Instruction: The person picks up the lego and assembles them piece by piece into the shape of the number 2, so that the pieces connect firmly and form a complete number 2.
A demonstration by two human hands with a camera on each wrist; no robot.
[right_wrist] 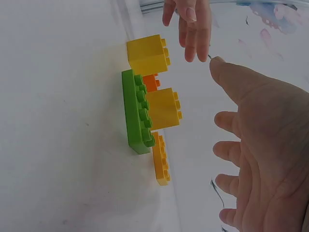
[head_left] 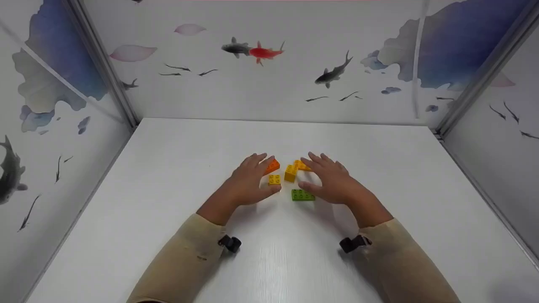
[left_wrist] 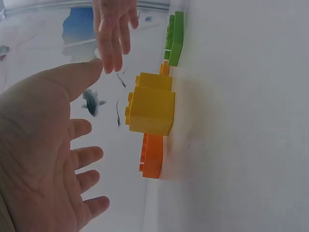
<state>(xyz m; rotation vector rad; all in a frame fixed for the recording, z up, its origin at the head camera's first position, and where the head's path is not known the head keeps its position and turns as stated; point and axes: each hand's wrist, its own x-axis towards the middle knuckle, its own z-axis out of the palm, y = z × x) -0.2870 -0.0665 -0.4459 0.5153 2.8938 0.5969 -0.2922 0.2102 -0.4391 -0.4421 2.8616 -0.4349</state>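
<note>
Above the toy bricks, my left hand (head_left: pixel 251 181) spreads its fingers and holds nothing. The orange brick (head_left: pixel 273 166) lies by its fingertips, and a small yellow brick (head_left: pixel 274 179) sits between its thumb and fingers. On the other side my right hand (head_left: pixel 332 181) is likewise spread and holds nothing. Beneath its thumb lies a green brick (head_left: pixel 301 195), seen edge-on in the right wrist view. Another yellow brick (head_left: pixel 290 173) stands between the hands. Behind it a yellow-orange brick (head_left: pixel 302 166) is partly hidden by the right fingers.
The bricks lie close together on a white table (head_left: pixel 269 261). White panels painted with fish, such as the back wall (head_left: pixel 278 92), enclose it at the back and on both sides. Both sleeves carry a black strap at the wrist, such as the left strap (head_left: pixel 230 243).
</note>
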